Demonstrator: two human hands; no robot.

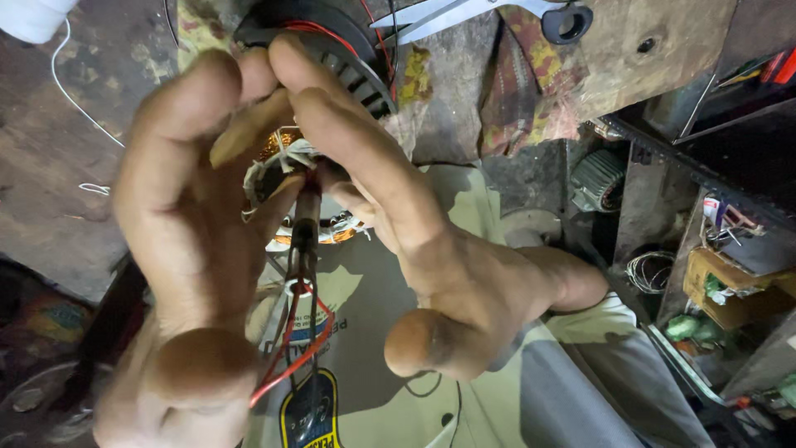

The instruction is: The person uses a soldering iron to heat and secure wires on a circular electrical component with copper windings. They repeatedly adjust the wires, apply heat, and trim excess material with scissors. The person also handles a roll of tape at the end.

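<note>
Gripping one copper-wound stator (308, 222) — two hands (186, 224) — red wires (298, 348).

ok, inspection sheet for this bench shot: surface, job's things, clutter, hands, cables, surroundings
Surface: worn dark bench top, stained; printed sack laid under the work.
Job's things: copper-wound stator between both hands, sleeved lead bundle coming off it.
Clutter: scissors at top edge, patterned rag, white thread spool.
Hands: left hand and right hand both pinching at the winding; exact grip blurred.
Cables: red and black wires trailing down; white thread loose on bench.
Surroundings: shelf with another motor, wire coil, cardboard boxes.
</note>
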